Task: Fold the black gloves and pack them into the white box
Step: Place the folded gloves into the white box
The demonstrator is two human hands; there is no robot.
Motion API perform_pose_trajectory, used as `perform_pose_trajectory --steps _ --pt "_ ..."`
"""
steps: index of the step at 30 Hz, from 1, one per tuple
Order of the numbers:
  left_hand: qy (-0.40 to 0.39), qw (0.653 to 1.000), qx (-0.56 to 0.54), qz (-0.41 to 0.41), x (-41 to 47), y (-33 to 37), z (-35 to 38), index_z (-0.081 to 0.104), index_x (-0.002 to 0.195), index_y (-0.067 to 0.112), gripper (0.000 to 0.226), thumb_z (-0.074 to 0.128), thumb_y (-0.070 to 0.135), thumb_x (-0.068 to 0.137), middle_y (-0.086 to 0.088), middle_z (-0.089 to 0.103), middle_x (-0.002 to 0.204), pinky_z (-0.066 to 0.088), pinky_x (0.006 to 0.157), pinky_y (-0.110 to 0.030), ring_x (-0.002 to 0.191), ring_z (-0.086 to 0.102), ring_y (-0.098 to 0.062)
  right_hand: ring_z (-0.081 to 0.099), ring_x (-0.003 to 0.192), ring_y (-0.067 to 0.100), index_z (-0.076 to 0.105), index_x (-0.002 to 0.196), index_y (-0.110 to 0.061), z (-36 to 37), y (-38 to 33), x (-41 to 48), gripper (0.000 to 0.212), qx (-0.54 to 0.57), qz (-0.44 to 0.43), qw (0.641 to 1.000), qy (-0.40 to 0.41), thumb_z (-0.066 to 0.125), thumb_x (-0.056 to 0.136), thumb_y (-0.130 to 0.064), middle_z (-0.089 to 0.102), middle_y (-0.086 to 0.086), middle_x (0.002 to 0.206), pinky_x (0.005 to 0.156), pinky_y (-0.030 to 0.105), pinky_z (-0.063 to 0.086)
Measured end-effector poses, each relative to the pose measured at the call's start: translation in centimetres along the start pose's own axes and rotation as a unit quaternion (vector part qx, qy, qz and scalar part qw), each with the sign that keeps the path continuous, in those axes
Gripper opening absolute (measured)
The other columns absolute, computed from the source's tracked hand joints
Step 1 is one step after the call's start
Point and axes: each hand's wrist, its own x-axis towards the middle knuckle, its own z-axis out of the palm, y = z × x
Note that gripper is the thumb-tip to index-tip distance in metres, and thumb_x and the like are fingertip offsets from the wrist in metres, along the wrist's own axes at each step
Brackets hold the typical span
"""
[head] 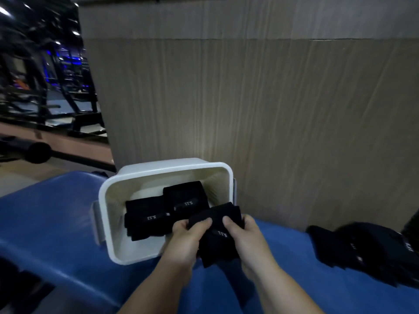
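Now both hands (pixel 215 241) gripping folded glove (pixel 217 236), 2 gloves in white box (pixel 127 177)

The white box (pixel 166 214) sits open at lower centre, holding two folded black gloves (pixel 147 219) side by side with small pale logos showing. A third folded glove (pixel 217 236) overlaps its near right rim — unfolded black gloves (pixel 360 248) are heaped at lower right.

The heap of loose black fabric gloves (pixel 365 250) is cut off by the right edge; the dark metal frames (pixel 45 71) at upper left, possibly gym equipment, are blurred.
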Motion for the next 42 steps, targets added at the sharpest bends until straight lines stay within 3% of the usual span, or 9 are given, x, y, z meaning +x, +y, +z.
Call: perform_pose_trajectory --steps 4,8,13,18,22,27,33,36,42 --pt "0.042 0.998 0.013 0.032 0.6 1.4 -2.8 0.040 0.125 0.013 0.060 0.077 0.028 0.079 -0.016 0.066 0.106 0.056 0.083 -0.052 0.091 0.069 -0.032 0.070 0.088 0.024 0.058 0.099 -0.014 3.6 0.0 0.4 0.015 -0.012 -0.034 0.999 0.012 0.065 0.090 -0.024 0.071 0.009 0.095 0.077 0.043 0.059" --pt "0.128 0.985 0.044 0.110 1.3 2.7 -5.1 0.039 0.120 0.020 0.044 0.068 0.023 0.087 -0.008 0.062 0.107 0.053 0.085 -0.043 0.096 0.063 -0.025 0.068 0.085 0.021 0.060 0.094 -0.012 6.5 -0.5 0.8 0.017 -0.055 -0.059 0.997 0.010 0.062 0.090 -0.028 0.070 0.009 0.092 0.066 0.031 0.055" --pt "0.186 0.966 0.041 0.175 1.8 4.3 -6.6 0.039 0.104 0.020 0.026 0.062 0.019 0.091 -0.006 0.059 0.099 0.047 0.072 -0.031 0.087 0.058 -0.019 0.065 0.078 0.027 0.061 0.080 -0.013 9.5 -2.0 1.9 0.027 -0.197 -0.141 0.970 0.025 0.064 0.084 -0.040 0.068 0.010 0.081 0.072 0.042 0.053" --pt "0.215 0.955 0.074 0.191 2.4 5.4 -7.7 0.042 0.086 0.022 0.015 0.051 0.029 0.096 -0.012 0.059 0.091 0.054 0.080 -0.050 0.085 0.059 -0.029 0.061 0.075 0.021 0.056 0.074 -0.022 11.9 -3.3 3.5 0.031 -0.358 -0.187 0.913 0.052 0.058 0.083 -0.051 0.063 -0.004 0.070 0.067 0.034 0.050" --pt "0.219 0.950 0.114 0.190 2.8 5.9 -7.8 0.043 0.101 0.020 0.025 0.049 0.043 0.094 -0.004 0.058 0.091 0.052 0.080 -0.041 0.083 0.056 -0.021 0.056 0.093 0.027 0.062 0.091 -0.026 13.0 -2.8 4.9 0.035 -0.449 -0.210 0.866 0.062 0.051 0.084 -0.059 0.065 -0.002 0.087 0.077 0.031 0.043" --pt "0.235 0.933 0.176 0.207 3.6 5.4 -8.1 0.040 0.113 0.022 0.024 0.050 0.034 0.095 -0.001 0.054 0.099 0.051 0.077 -0.039 0.080 0.053 -0.016 0.042 0.113 0.027 0.065 0.111 -0.029 13.5 -2.5 5.7 0.043 -0.516 -0.208 0.829 0.063 0.049 0.086 -0.061 0.056 0.005 0.114 0.095 0.030 0.029" --pt "0.272 0.882 0.304 0.235 5.3 4.2 -8.9 0.045 0.127 0.014 0.033 0.044 0.030 0.098 -0.010 0.051 0.127 0.044 0.086 -0.034 0.109 0.052 -0.026 0.040 0.120 0.022 0.066 0.116 -0.028 14.1 -2.0 7.0 0.048 -0.605 -0.220 0.764 0.033 0.044 0.089 -0.061 0.059 -0.001 0.123 0.102 0.032 0.026" --pt "0.295 0.842 0.379 0.246 5.5 3.9 -8.7 0.047 0.132 0.008 0.039 0.042 0.028 0.099 -0.010 0.045 0.135 0.038 0.099 -0.036 0.120 0.046 -0.026 0.040 0.121 0.022 0.066 0.113 -0.029 14.2 -1.6 7.3 0.044 -0.614 -0.213 0.760 0.025 0.044 0.090 -0.060 0.056 -0.001 0.123 0.102 0.034 0.026" --pt "0.289 0.790 0.471 0.265 5.2 3.4 -8.1 0.033 0.142 0.021 0.048 0.044 0.022 0.096 -0.002 0.025 0.153 0.022 0.115 -0.036 0.140 0.024 -0.022 0.037 0.123 0.021 0.064 0.112 -0.029 13.8 -0.6 7.8 0.046 -0.612 -0.209 0.762 0.027 0.038 0.091 -0.060 0.055 -0.001 0.123 0.102 0.035 0.024"
